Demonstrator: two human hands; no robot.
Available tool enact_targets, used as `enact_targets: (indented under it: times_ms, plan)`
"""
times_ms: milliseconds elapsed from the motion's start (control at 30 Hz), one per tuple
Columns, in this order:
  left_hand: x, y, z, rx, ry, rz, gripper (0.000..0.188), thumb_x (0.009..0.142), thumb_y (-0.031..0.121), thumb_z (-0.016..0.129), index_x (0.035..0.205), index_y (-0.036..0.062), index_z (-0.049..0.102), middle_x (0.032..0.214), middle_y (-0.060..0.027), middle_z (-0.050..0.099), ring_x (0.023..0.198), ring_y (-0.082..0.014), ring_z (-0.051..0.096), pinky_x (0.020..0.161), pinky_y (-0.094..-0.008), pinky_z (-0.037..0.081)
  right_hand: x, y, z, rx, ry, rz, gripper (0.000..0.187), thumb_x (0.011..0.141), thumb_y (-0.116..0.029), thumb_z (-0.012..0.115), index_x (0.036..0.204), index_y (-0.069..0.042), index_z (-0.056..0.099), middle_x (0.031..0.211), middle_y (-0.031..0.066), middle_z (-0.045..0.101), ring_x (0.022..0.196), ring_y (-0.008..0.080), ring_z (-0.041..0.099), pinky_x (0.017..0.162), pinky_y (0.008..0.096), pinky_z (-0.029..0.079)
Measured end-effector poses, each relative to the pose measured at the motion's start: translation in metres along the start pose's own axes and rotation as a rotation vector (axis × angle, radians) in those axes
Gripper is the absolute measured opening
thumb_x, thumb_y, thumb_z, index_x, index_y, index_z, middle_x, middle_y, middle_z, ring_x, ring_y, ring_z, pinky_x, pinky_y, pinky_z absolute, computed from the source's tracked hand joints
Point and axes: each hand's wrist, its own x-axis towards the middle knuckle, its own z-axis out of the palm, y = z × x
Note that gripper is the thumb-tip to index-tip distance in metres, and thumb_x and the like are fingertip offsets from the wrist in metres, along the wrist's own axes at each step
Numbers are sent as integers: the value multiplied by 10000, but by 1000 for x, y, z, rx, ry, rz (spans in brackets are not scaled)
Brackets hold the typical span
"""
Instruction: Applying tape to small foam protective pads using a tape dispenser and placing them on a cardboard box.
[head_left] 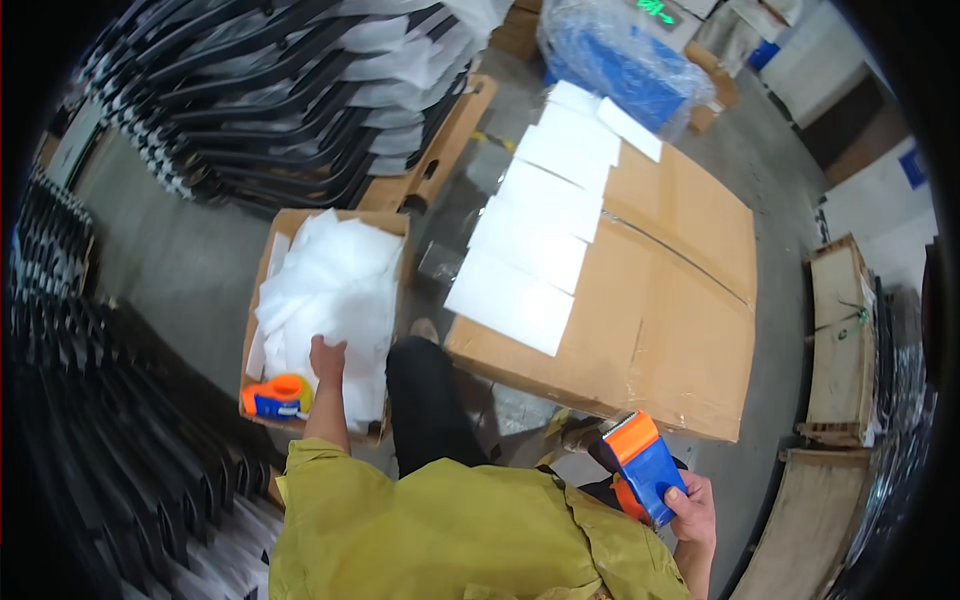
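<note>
My left hand [327,360] reaches over a cardboard box [398,228] filled with white foam sheets [335,285]. Its thumb stands apart from the fingers, and no sheet shows in its grasp; whether it touches the foam I cannot tell. An orange and blue tape dispenser [277,398] rests in that box's near left corner. Low on the right, my right hand [692,508] is closed round the blue body of a second tape dispenser [648,470], its toothed orange end pointing up toward a large carton [680,310]. Several white sheets [530,235] overlap along the carton's left side.
Stacked black curved frames with white wrapping [270,110] fill the far left. More black parts [110,430] crowd the near left. Behind the carton is a blue bin wrapped in clear film [625,70]. Wooden crates [838,340] line the right. My leg [430,400] is between box and carton.
</note>
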Motion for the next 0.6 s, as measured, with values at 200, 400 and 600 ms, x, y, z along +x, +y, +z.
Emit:
enact_targets:
  times_ms: [200, 400, 600]
  plan:
    - [-13, 7, -14, -73, 15, 280, 206, 699, 221, 617, 695, 18, 584, 706, -154, 599, 717, -310, 576, 663, -386, 459, -8, 9, -5, 21, 39, -3, 356, 754, -286, 660, 852, 48, 582, 726, 53, 600, 625, 77, 516, 567, 207, 412]
    - [-11, 14, -104, -419, 159, 245, 71, 756, 62, 582, 784, 18, 534, 682, -39, 539, 634, -123, 503, 597, -251, 420, -14, 16, -21, 114, -15, -59, 347, 760, -289, 655, 829, 41, 572, 704, 63, 600, 595, 88, 527, 538, 214, 427]
    - [-141, 258, -225, -1120, -264, 545, 492, 740, -25, 539, 1198, 38, 371, 815, -56, 558, 718, -100, 511, 648, -216, 433, -27, 50, -37, 117, 75, -149, 373, 747, -325, 658, 821, 30, 571, 682, 32, 582, 587, 71, 513, 526, 206, 414]
